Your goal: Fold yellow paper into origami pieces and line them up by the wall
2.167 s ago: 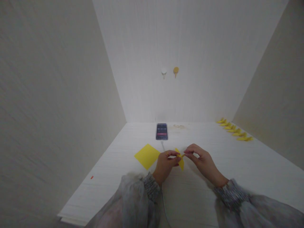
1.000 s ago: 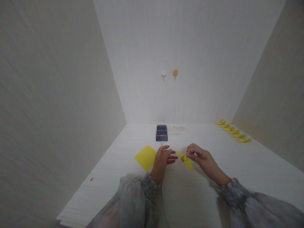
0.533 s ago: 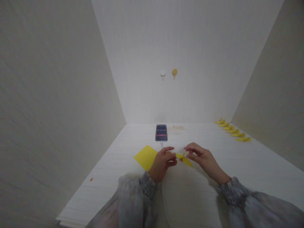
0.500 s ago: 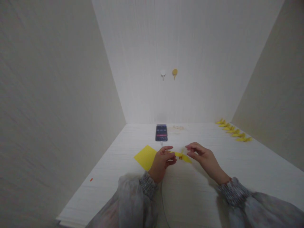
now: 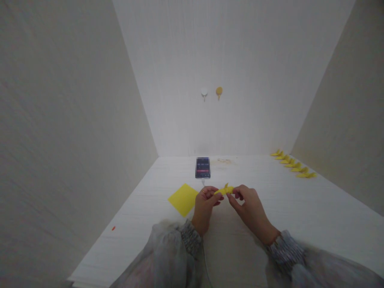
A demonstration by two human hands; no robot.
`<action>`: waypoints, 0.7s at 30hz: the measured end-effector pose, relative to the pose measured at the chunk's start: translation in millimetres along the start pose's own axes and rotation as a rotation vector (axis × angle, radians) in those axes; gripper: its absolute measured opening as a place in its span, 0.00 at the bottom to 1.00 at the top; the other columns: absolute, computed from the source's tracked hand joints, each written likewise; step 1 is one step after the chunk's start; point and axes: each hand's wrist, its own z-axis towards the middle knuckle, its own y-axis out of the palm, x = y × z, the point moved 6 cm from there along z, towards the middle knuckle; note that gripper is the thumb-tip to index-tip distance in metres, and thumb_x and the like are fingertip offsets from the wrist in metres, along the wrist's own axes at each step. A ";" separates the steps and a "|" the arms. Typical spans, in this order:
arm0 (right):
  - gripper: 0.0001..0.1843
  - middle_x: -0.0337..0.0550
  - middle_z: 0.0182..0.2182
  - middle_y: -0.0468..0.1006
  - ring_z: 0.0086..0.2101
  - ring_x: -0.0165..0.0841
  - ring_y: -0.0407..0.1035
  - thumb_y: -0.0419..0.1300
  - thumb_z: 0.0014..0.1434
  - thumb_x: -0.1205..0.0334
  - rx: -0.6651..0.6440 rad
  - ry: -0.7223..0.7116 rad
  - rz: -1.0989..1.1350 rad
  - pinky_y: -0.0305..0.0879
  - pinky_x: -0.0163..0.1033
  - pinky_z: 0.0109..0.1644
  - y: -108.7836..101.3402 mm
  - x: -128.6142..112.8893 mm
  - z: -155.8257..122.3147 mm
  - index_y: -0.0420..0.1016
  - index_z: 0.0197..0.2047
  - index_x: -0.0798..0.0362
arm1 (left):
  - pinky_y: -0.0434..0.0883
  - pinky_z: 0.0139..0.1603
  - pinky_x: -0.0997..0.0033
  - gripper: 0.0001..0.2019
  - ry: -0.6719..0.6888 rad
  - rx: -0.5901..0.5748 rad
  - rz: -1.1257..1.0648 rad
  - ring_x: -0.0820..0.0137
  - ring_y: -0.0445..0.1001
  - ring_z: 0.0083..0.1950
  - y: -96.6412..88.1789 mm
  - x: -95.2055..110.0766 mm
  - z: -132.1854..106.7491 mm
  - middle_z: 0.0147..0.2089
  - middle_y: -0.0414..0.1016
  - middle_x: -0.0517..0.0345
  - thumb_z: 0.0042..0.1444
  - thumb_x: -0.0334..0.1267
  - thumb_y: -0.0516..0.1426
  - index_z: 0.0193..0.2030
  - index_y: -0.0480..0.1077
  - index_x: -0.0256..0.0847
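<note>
A small folded yellow paper figure (image 5: 225, 190) is held between my two hands above the white table. My left hand (image 5: 207, 204) pinches its left end between thumb and fingers. On the other side, my right hand (image 5: 247, 204) has its thumb and fingers closed on the right end. A little pointed flap sticks up from the middle of the paper. Fingertips hide both ends of the figure. Left of my left hand, a flat yellow paper sheet (image 5: 183, 199) lies on the table, its right corner reaching behind that hand.
A phone (image 5: 203, 167) with a white cable (image 5: 206, 260) lies at the back of the table (image 5: 144, 208). Several folded yellow paper figures (image 5: 291, 163) form a row at the back right. Two hooks (image 5: 219, 91) hang on the wall. A small red piece (image 5: 113, 228) lies left.
My right hand has moved left and closed on the folded paper's right end. The paper has turned, and its flap now points up. My left hand still grips it.
</note>
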 end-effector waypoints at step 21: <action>0.09 0.38 0.18 0.71 0.22 0.30 0.64 0.52 0.51 0.61 0.121 0.190 -0.047 0.57 0.36 0.31 -34.2 13.2 -10.0 0.68 0.23 0.53 | 0.66 0.28 0.77 0.17 -0.025 -0.053 0.043 0.73 0.71 0.30 4.4 0.8 -3.8 0.32 0.70 0.55 0.42 0.46 0.57 0.35 0.64 0.36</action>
